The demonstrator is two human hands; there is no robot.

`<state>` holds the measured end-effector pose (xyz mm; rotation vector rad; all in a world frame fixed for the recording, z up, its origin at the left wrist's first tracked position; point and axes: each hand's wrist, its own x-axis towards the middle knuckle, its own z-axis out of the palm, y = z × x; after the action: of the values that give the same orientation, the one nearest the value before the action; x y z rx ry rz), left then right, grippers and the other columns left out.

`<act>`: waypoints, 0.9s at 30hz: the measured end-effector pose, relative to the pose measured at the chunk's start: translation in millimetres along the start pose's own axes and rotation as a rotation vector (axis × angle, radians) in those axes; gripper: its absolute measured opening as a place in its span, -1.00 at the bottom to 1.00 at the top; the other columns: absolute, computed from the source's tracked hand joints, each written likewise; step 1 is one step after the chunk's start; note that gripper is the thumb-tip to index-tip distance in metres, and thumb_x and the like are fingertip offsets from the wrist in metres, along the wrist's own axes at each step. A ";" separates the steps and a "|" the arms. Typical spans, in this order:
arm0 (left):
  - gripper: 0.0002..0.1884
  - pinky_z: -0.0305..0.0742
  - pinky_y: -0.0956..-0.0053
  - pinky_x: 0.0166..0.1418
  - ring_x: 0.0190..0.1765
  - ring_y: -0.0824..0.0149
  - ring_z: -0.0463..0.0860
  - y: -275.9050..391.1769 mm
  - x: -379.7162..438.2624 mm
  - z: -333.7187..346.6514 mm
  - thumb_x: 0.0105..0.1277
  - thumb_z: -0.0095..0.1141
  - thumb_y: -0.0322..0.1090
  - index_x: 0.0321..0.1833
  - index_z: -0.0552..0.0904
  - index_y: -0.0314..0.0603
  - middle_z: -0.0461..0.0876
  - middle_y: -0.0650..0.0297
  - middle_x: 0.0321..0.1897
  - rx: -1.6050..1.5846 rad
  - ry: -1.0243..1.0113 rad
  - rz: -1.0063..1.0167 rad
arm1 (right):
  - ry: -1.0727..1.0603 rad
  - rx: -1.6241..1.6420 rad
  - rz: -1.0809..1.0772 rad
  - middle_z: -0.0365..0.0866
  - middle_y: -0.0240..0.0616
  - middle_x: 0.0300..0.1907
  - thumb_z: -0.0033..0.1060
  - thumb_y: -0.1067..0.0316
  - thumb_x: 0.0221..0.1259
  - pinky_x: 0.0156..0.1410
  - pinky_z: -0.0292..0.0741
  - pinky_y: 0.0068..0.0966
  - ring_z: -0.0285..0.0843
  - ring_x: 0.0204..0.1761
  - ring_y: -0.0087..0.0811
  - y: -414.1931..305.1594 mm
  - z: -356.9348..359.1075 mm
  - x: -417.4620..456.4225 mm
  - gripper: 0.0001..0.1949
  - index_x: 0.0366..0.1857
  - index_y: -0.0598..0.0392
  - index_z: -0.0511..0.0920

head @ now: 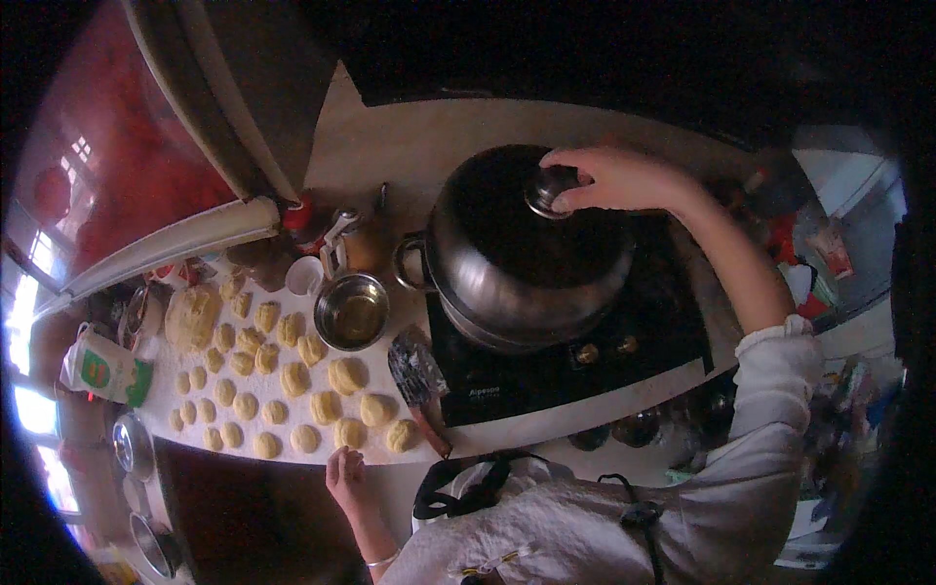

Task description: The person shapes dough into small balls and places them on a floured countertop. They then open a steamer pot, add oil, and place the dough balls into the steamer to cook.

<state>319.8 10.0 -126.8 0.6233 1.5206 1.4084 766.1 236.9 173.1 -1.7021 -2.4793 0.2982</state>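
My right hand [614, 179] grips the round metal knob [545, 194] of a domed steel lid [504, 241]. The lid sits on a large steel pot [479, 325] with a looped side handle. Under the pot is a black cooktop [504, 398]. At the counter's front edge, my left hand [345, 468] hangs with its fingers curled and nothing visible in them. Just beyond it are several yellowish dough pieces [349, 433] on a pale floured work surface [292, 398]. A bigger dough lump [191, 318] lies at the far left of these pieces.
Left of the pot stand a steel bowl [352, 312] and a white cup [304, 276]. A wood-handled tool [428, 428], its head in dark or plastic-covered material, lies beside the cooktop. A white-and-green bag [106, 365] leans at the left end. Metal bowls [134, 446] stand below it.
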 end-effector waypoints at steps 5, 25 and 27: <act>-0.82 0.38 0.67 -0.26 -0.35 0.50 0.51 25.5 -16.4 2.3 0.23 0.13 -0.39 -0.17 0.55 -0.35 0.56 0.31 -0.37 -0.257 0.108 -0.059 | -0.093 -0.154 0.057 0.62 -0.07 -0.20 0.20 0.02 0.10 -0.05 0.45 -0.23 0.58 -0.17 -0.10 -22.2 6.3 20.2 -0.57 -0.02 0.04 0.49; -0.76 0.40 0.64 -0.17 -0.26 0.49 0.54 20.7 -4.4 20.8 0.30 0.08 -0.29 -0.06 0.54 -0.27 0.59 0.31 -0.35 -0.127 0.123 -0.057 | 0.210 0.100 0.590 0.45 -0.47 -0.45 0.13 0.28 0.17 -0.37 0.32 -0.64 0.32 -0.44 -0.65 115.3 -79.0 -182.6 -0.73 -0.05 0.04 0.50; -0.76 0.40 0.65 -0.18 -0.27 0.49 0.54 16.6 -4.7 29.4 0.31 0.08 -0.29 -0.06 0.55 -0.28 0.59 0.30 -0.35 -0.131 0.110 -0.072 | 0.281 0.115 0.574 0.46 -0.42 -0.46 0.14 0.22 0.17 -0.42 0.33 -0.60 0.33 -0.47 -0.62 188.9 -43.1 -221.3 -0.70 -0.04 0.06 0.50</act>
<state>343.8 23.4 -106.7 0.4132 1.5070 1.4942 1026.6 100.3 174.8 -2.1944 -1.7128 0.2233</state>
